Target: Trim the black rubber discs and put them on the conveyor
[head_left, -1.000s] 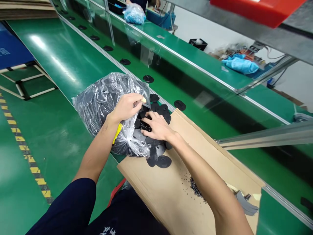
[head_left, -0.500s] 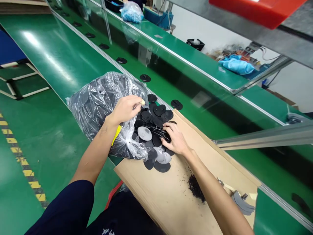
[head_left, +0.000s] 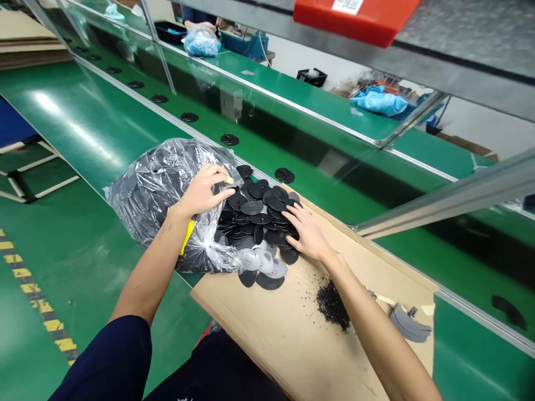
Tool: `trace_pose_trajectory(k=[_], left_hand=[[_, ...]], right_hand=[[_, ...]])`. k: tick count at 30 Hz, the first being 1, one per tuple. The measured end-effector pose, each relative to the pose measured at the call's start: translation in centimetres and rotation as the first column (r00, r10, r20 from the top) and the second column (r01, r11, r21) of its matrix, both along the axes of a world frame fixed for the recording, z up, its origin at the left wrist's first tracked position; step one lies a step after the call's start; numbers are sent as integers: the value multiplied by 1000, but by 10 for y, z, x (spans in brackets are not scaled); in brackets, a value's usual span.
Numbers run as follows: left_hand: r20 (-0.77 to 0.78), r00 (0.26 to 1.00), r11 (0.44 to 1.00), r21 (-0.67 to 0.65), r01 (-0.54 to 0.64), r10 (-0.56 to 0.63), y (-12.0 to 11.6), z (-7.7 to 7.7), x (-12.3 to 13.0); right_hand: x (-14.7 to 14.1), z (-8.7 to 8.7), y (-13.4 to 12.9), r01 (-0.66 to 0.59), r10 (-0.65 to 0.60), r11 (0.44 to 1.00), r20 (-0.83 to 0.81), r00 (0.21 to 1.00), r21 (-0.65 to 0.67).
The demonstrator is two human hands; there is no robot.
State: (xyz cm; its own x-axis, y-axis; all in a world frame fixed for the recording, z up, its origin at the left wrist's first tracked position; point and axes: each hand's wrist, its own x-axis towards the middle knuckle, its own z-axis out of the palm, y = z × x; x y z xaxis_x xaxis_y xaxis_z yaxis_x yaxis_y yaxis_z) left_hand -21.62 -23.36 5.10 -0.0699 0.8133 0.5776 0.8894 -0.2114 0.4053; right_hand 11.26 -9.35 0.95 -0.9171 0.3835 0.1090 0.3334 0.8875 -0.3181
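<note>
A clear plastic bag point(head_left: 142, 184) full of dark pieces lies on its side, its mouth towards the right. At the mouth, my left hand point(head_left: 203, 192) is closed on the plastic edge; a pale yellow cover shows at one fingertip. Black oval discs point(head_left: 253, 209) spill out of the mouth in a heap, with several turned grey side up point(head_left: 267, 262) at the front. My right hand point(head_left: 308, 231) rests against the heap's right side, fingers spread and touching the discs, holding none that I can see.
Cardboard point(head_left: 251, 312) lies under part of the heap, bearing black granules point(head_left: 332, 303) and curved grey pieces point(head_left: 409, 326). Beyond a metal rail, small disc stacks point(head_left: 285, 175) line a green belt. A slanted metal post point(head_left: 438, 195) stands right; a red bin point(head_left: 355, 19) hangs overhead.
More discs lie spread between my hands, and the bunch by my right hand now lies in the heap. My right fingers have opened out. The whole view has shifted slightly.
</note>
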Motion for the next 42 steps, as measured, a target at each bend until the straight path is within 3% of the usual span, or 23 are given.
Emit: trace_pose_trajectory(k=[6, 11, 14, 16, 18, 20, 22, 24, 27, 31, 33, 36, 39, 42], left_hand=[[-28, 999, 999, -29, 31, -32, 3, 1, 7], [-121, 990, 995, -72, 66, -75, -9, 18, 22], [-182, 974, 984, -136, 112, -136, -30, 30, 50], [-188, 947, 949, -230, 216, -262, -45, 29, 78], [-183, 897, 885, -330, 329, -402, -58, 16, 109], [-193, 842, 824, -402, 400, -503, -67, -7, 138], [-224, 806, 795, -437, 420, -548, -70, -33, 162], [-261, 800, 802, -447, 395, -540, -69, -54, 177], [-307, 816, 828, -457, 325, -490, -63, -64, 186], [-333, 805, 830, -458, 318, -492, -42, -40, 181], [-300, 856, 852, -455, 260, -421, -18, -22, 174], [-146, 985, 875, -485, 8, -90, 33, -3, 160], [-98, 988, 856, -493, -155, 123, 86, 0, 146], [-28, 962, 820, -518, -245, 270, 117, -6, 139]], right_hand=[[30, 19, -13, 77, -81, 995, -80, 994, -57], [101, 34, -36, 270, -276, 961, -144, 950, -56], [171, 32, -49, 531, -529, 847, -136, 838, -28], [219, 27, -60, 728, -724, 685, -98, 683, 13], [259, 19, -73, 861, -861, 505, -30, 507, 49], [286, 12, -87, 921, -922, 386, 54, 383, 59], [299, 5, -98, 932, -927, 361, 120, 355, 35], [303, -1, -105, 926, -917, 377, 141, 372, 7], [305, -6, -108, 919, -912, 393, 128, 390, 6], [307, -9, -103, 907, -908, 419, -10, 419, -51], [305, -7, -102, 901, -907, 415, -127, 400, -127], [295, 1, -107, 876, -910, 394, -256, 328, -279], [283, 8, -113, 861, -919, 354, -308, 248, -366], [277, 9, -117, 858, -934, 290, -321, 157, -424]])
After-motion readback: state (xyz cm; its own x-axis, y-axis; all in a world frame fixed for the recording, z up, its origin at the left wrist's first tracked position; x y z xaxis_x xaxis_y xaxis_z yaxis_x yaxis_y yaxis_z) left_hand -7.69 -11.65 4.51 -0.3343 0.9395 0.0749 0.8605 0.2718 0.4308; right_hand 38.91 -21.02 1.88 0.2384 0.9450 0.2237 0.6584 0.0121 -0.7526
